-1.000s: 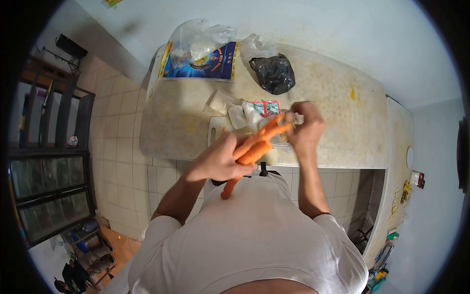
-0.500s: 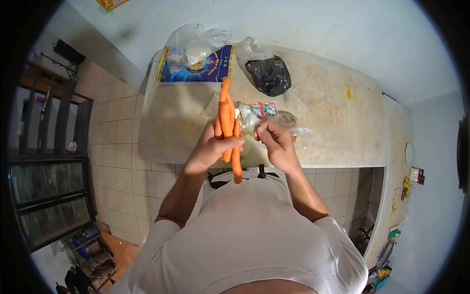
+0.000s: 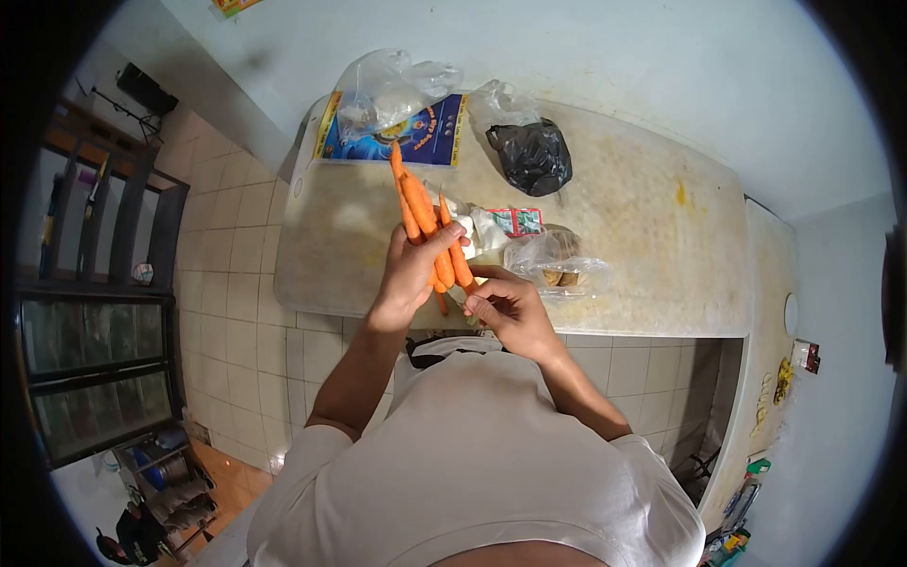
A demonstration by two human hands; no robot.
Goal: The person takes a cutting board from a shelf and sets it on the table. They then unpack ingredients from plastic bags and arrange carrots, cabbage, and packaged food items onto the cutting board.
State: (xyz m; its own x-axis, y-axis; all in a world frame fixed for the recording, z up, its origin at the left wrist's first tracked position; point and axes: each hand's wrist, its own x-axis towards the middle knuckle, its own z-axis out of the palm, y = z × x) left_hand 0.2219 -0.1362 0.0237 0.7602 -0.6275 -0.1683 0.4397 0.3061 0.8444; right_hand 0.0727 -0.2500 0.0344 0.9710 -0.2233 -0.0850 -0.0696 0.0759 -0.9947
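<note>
Several orange carrots (image 3: 425,213) stand bunched in my left hand (image 3: 412,272), whose fingers and thumb wrap round them above the table's front edge. My right hand (image 3: 508,310) is at the lower end of one carrot at the right of the bunch, its thumb and fingers pinching that end. Just beyond the hands lie white packets (image 3: 487,231) and a red and green packet (image 3: 518,222). A clear plastic bag (image 3: 539,253) with brownish pieces in it lies to the right of them.
On the table (image 3: 652,246), a blue and yellow printed sheet (image 3: 439,137) lies under a clear bag (image 3: 383,90) at the back left. Beside it sits a black plastic bag (image 3: 532,158). A side counter (image 3: 770,274) runs along the right.
The carrots, first slanting right, were turned upright and now lean slightly left. My right hand has moved left and down from the bags and closed on a carrot's lower end.
</note>
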